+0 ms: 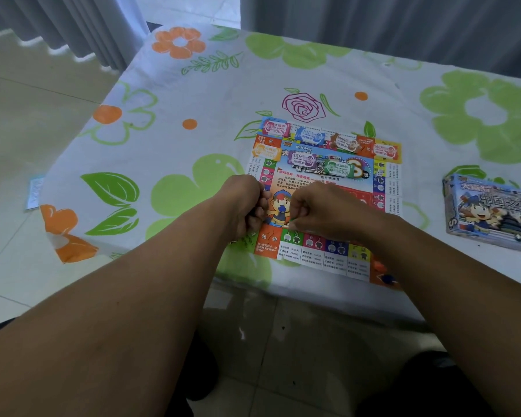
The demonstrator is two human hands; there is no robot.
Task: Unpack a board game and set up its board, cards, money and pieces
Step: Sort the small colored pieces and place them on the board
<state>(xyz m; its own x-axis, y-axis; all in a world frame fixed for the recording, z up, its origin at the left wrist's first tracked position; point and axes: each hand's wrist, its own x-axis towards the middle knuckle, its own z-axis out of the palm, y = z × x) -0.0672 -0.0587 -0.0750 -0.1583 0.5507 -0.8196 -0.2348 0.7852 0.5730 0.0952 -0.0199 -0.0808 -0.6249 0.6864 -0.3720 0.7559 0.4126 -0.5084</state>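
The paper game board point(328, 254) lies flat on the flowered tablecloth, near the table's front edge. Several small stacks of play money point(310, 136) sit in rows along the board's far side. Both hands hover over the board's near middle with fingers curled. My left hand point(247, 203) holds something small, and only a white bit shows at its fingertips. My right hand point(316, 209) pinches a small green piece against the board. A small blue piece point(388, 278) stands on the board's near right corner.
The game box point(491, 212) lies on its side at the table's right edge. The tablecloth point(178, 139) hangs over the front and left edges. A slip of paper point(35, 191) lies on the tiled floor to the left. Grey curtains hang behind the table.
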